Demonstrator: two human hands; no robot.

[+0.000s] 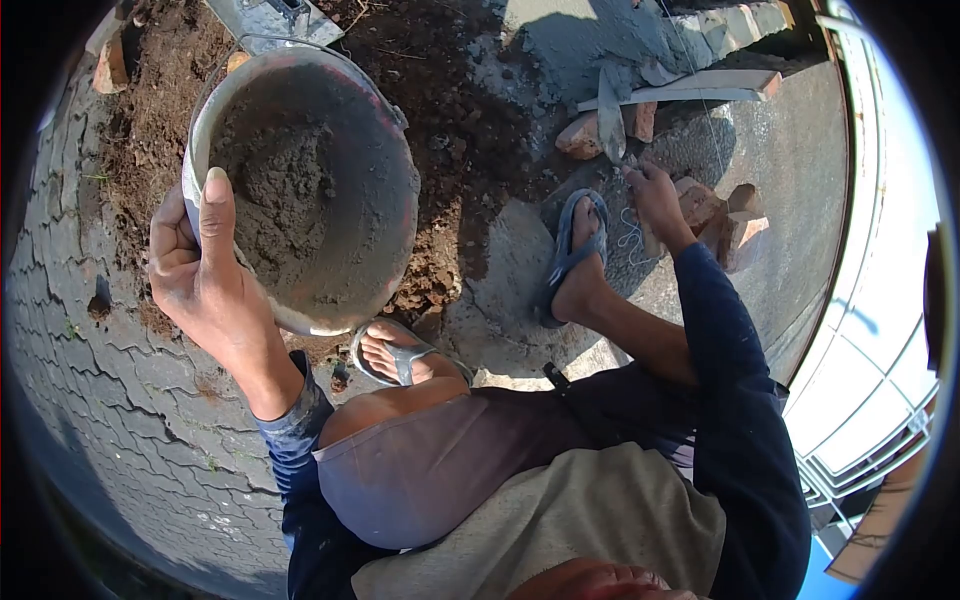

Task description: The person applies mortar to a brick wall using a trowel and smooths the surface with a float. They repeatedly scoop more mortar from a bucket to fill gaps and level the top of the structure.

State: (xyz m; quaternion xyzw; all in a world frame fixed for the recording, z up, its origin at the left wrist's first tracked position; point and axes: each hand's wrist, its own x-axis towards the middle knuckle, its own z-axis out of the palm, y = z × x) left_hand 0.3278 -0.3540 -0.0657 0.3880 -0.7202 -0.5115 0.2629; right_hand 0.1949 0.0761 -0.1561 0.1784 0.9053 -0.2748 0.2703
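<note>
A round bucket (392, 215) with wet grey mortar (285, 195) inside takes up the upper left of the view. My left hand (222, 270) grips its near left rim, thumb over the edge and fingers curled outside. On the right, my right hand (658, 205) is closed round the handle of a pointing trowel, and the handle is mostly hidden by the fingers. The trowel blade (610, 115) points away from me, its tip by the spread mortar (590, 45). Just beyond my right hand lie broken bricks (700, 205).
Dark loose soil (455, 130) lies between bucket and mortar. A thin pale slab (700, 88) lies near the trowel, and a string (715, 140) runs above the ground. Interlocking pavers (110, 400) cover the left. A metal plate-like piece (270, 22) sits behind the bucket; white bars (860, 400) stand right.
</note>
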